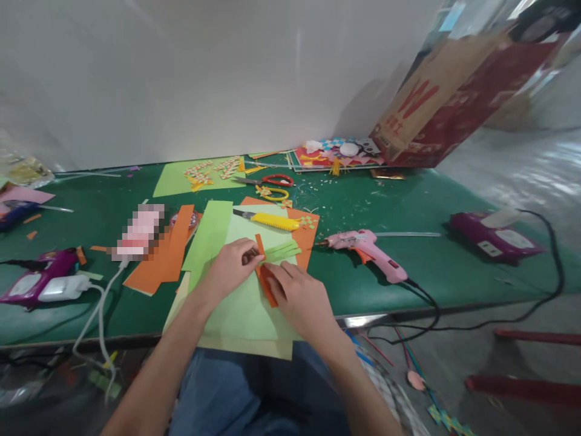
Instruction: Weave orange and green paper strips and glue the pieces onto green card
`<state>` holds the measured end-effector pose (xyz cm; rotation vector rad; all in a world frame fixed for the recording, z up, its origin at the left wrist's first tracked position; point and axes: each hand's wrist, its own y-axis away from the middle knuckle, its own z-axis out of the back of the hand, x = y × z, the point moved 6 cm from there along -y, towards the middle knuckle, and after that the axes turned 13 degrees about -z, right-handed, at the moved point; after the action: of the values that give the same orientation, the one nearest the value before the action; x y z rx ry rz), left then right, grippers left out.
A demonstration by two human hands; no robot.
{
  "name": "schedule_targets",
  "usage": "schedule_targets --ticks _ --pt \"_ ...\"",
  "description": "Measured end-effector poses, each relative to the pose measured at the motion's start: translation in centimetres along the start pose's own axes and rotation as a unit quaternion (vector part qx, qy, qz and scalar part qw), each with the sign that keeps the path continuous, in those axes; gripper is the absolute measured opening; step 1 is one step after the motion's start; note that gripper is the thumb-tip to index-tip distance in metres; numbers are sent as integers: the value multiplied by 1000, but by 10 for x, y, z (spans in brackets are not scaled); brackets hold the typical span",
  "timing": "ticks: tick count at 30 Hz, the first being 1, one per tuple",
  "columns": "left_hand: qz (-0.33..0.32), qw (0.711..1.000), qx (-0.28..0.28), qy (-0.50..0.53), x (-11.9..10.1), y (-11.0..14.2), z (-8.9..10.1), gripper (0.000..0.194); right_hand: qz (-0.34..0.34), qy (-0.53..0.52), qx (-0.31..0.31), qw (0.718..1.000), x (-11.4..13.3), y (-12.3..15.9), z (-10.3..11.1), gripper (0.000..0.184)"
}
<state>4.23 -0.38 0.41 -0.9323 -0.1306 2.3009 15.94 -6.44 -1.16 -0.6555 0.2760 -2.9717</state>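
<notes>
"What do we list as done?"
"Checkered pieces (198,172), several, at the back; green strips (284,249), cut, fanned above the pale green paper (245,318)."
"In hand?"
"Orange strip (259,241), one, across the green strips: left hand (227,266) pinching it; right hand (302,297) curled at its lower length, grip we cannot tell."
"Outstanding?"
"Green ends, loose; crossing unfinished, we judge."
</notes>
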Motion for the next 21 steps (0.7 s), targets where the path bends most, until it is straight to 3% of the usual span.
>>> schedule_targets --ticks 3,5,8,10,14,17,21 --pt "1 1000 -8 -10 0 0 0 17 30 -69 -26 997 -13 6 15 30" --pt "2 1000 -17 -8 0 0 0 19 22 -82 -103 991 -36 11 39 30" --pt "4 1000 -25 0 0 0 0 20 -58 45 -244 967 -84 18 74 34" --pt "6 1000 -24 -1 0 0 -1 21 -113 145 -264 947 -114 18 84 47" --pt "7 1000 -26 -7 1 1 -2 19 -119 204 -225 945 -141 11 71 63" --pt "11 1000 -24 -4 3 1 -3 19 -140 170 -213 952 -143 4 60 55" --pt "13 1000 -22 -10 4 1 -4 16 -220 107 -211 946 -144 -1 65 40"
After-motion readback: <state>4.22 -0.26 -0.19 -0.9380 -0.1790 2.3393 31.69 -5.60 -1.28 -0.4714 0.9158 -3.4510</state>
